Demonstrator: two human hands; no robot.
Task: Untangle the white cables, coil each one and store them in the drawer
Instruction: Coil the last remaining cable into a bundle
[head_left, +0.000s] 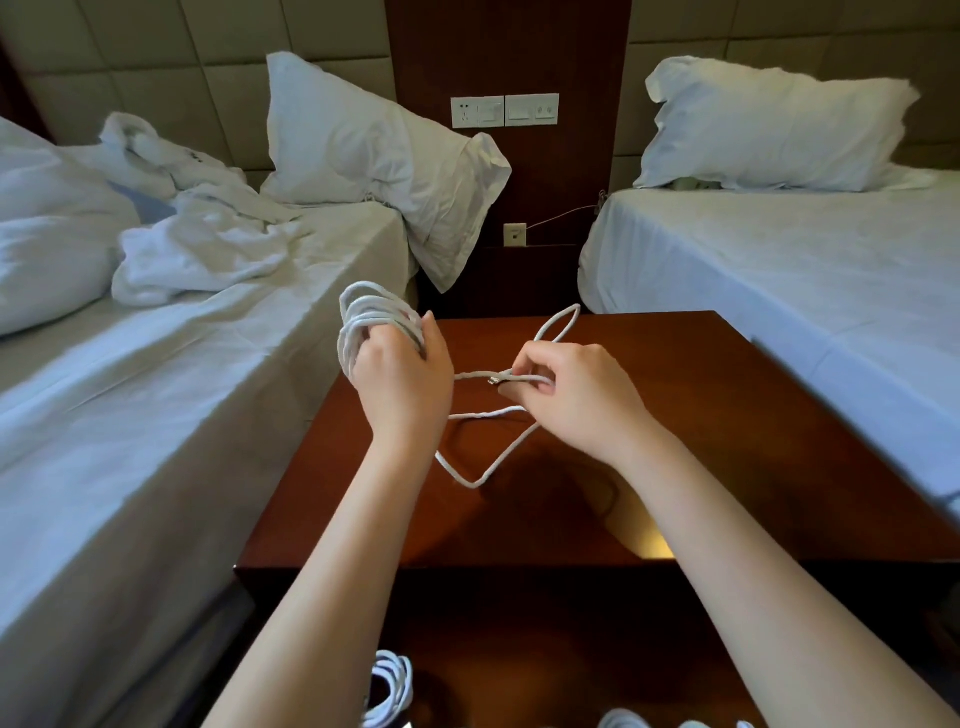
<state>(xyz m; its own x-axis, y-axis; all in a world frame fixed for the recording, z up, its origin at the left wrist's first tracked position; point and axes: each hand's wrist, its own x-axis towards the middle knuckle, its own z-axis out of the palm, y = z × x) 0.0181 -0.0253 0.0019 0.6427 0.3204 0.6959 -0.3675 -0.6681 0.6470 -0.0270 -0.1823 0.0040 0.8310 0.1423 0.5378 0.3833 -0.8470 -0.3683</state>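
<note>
One thin white braided cable (488, 413), looped round left hand (402, 374), fingers (374, 345) curled gripping the coil, right hand (582, 395) fingers pinching its plug end, above dark wooden surface (727, 415)

twin beds (779, 270), wooden nightstand (727, 441), padded wall (156, 57)

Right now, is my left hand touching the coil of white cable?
Touching. The head view shows the left hand gripping the coil of white cable, fingers curled through its loops.
</note>
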